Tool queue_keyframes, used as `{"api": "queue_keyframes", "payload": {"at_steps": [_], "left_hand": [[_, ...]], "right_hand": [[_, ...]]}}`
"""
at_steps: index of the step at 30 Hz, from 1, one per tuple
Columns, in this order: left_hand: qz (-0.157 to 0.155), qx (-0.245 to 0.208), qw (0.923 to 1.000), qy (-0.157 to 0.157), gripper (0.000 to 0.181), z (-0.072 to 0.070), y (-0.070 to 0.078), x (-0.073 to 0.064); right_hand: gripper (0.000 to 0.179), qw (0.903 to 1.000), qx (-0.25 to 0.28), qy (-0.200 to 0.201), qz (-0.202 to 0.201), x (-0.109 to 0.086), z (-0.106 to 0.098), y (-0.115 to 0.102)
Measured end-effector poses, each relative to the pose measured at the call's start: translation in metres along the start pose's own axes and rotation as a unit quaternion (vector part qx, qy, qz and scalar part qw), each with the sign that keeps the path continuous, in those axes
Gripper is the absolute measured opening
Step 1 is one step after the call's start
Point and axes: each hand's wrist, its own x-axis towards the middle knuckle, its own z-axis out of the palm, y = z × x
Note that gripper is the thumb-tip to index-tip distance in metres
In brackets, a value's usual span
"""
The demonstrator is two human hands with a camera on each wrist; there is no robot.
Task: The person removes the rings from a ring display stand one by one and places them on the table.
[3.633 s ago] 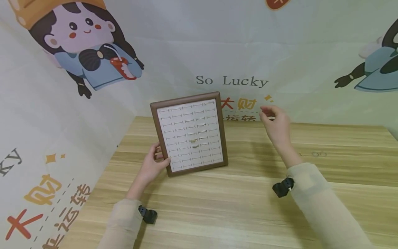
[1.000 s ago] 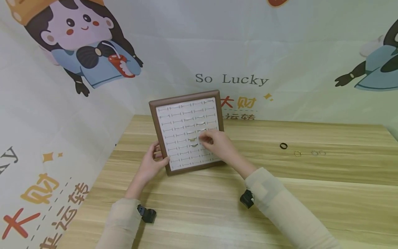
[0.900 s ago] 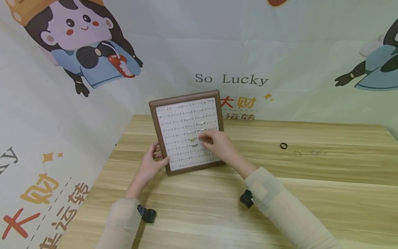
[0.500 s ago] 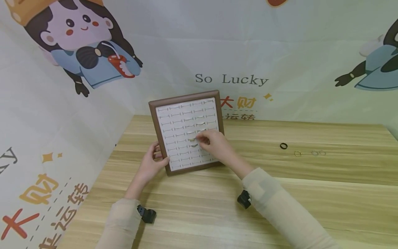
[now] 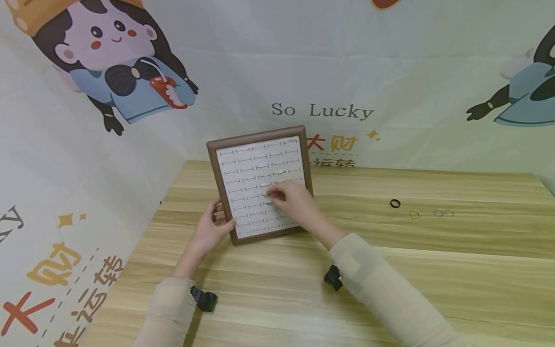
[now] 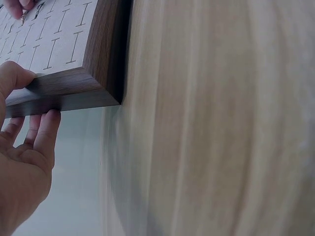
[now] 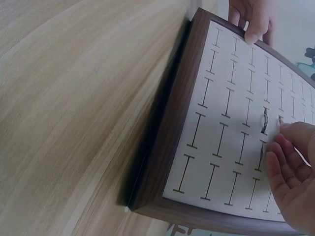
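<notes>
A white ring display board with a brown wood frame [image 5: 256, 136] stands tilted on the table, its face cut with rows of slots. My left hand [image 5: 209, 230] grips its lower left side, thumb on the front and fingers behind. At the middle of the board, my right hand [image 5: 294, 200] pinches a gold ring [image 7: 281, 119] seated in a slot between thumb and forefinger, the other fingers curled. Just below it a silver ring [image 7: 265, 121] sits in another slot. Part of the board is hidden behind the right hand.
To the right on the wooden table [image 5: 269, 289] lie a black ring [image 5: 395, 207], a gold ring [image 5: 415, 218] and two silver rings [image 5: 439, 215]. A printed cloth backdrop [image 5: 347, 72] rises behind and at the left of the table.
My right hand, earlier raised to the right of the board, has come to its face and then slid left onto the gold ring. The left hand keeps its hold.
</notes>
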Motion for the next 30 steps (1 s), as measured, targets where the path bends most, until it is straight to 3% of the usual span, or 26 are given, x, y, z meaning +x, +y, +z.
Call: {"api": "queue_keyframes", "payload": {"at_steps": [15,24,30], "left_hand": [[0.004,0.003,1.0,-0.007,0.079,-0.001,0.001,-0.002],[0.005,0.006,0.9999,-0.008,0.076,-0.001,0.002,-0.002],[0.004,0.005,1.0,-0.006,0.076,-0.001,0.002,-0.001]], "right_hand": [[0.014,0.9973,-0.062,0.038,0.007,0.0,0.008,-0.009],[0.009,0.9933,-0.087,0.076,0.011,-0.001,0.017,-0.011],[0.006,0.9931,-0.085,0.08,0.002,-0.002,0.018,-0.008]]}}
